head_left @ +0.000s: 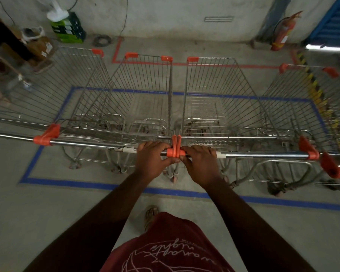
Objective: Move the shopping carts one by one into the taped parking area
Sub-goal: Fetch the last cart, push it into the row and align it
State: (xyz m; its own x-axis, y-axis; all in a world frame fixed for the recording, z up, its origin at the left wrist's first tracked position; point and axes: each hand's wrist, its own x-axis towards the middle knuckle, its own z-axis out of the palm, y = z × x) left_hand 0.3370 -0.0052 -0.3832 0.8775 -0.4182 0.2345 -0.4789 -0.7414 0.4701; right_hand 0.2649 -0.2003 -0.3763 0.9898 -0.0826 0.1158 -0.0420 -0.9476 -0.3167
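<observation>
Two wire shopping carts stand side by side in front of me inside a blue taped rectangle [71, 184] on the floor. My left hand [152, 159] grips the handle bar of the left cart [137, 99] at its right end. My right hand [199, 162] grips the handle bar of the right cart [226, 103] at its left end. The orange end caps [176, 149] of both handles touch between my hands. Another cart [53, 81] stands further left and another [310, 107] at the far right, partly over the tape.
A red taped outline [224, 65] lies beyond the blue one. A red fire extinguisher [283, 34] leans at the back wall, right. Green crates [69, 28], cardboard boxes [41, 48] and a person's dark leg sit at the back left. Yellow-black hazard striping [318, 99] runs along the right.
</observation>
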